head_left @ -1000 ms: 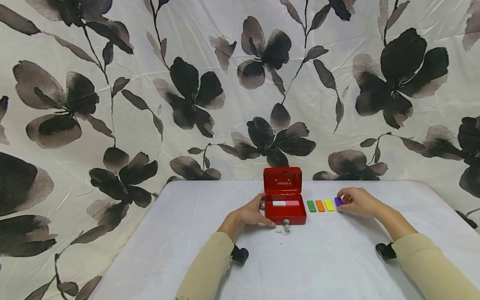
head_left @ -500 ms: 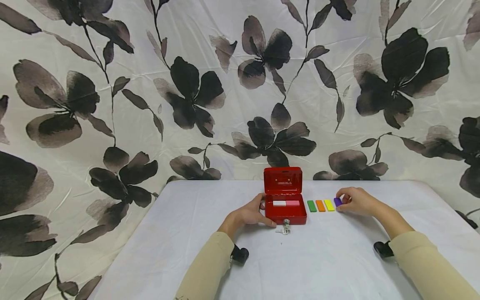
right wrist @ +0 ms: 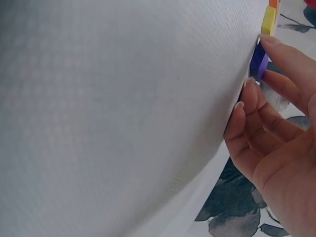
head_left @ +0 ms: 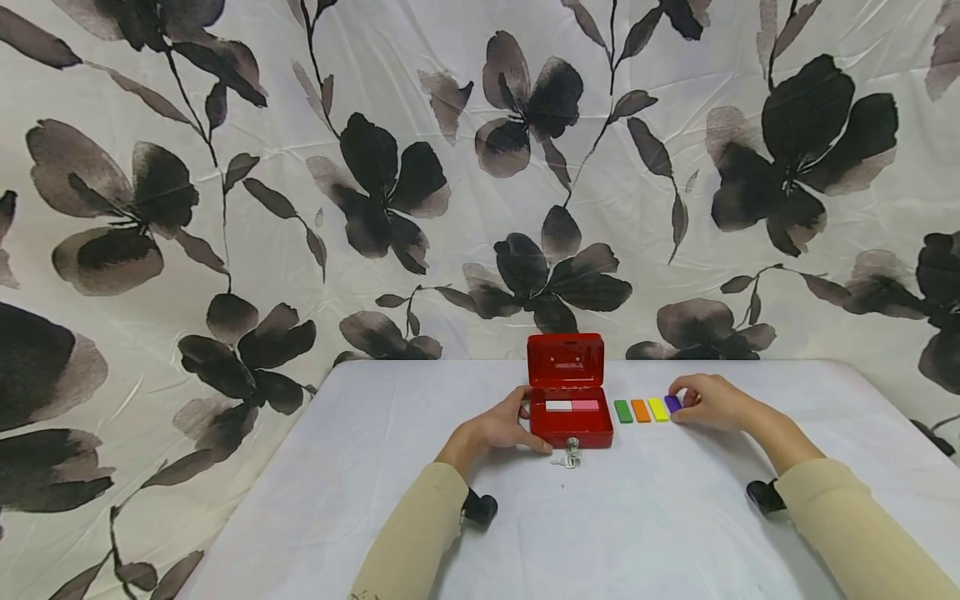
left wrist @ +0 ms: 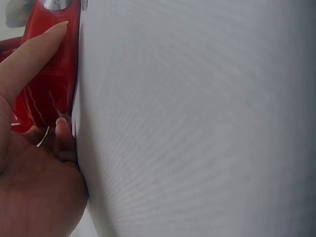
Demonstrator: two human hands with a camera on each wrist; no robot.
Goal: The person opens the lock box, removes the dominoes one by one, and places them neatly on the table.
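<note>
A red cash box (head_left: 570,433) stands on the table with its lid (head_left: 566,360) raised. My left hand (head_left: 497,423) holds it at the left side, thumb along the front wall and the other fingers at the side. Inside lie a white block (head_left: 558,407) and a pink block (head_left: 586,406), end to end. My right hand (head_left: 712,402) pinches a purple block (head_left: 672,404) between thumb and fingers, low at the table. Left of it, in a row, lie a yellow block (head_left: 657,409), an orange block (head_left: 641,411) and a green block (head_left: 623,412).
A lock with keys (head_left: 572,455) hangs at the front of the box. White cloth covers the table (head_left: 600,533). Behind its back edge hangs a floral curtain (head_left: 450,200).
My right hand has moved slightly left with the purple block, bringing it closer to the yellow block. The left hand and the cash box have stayed in place.
</note>
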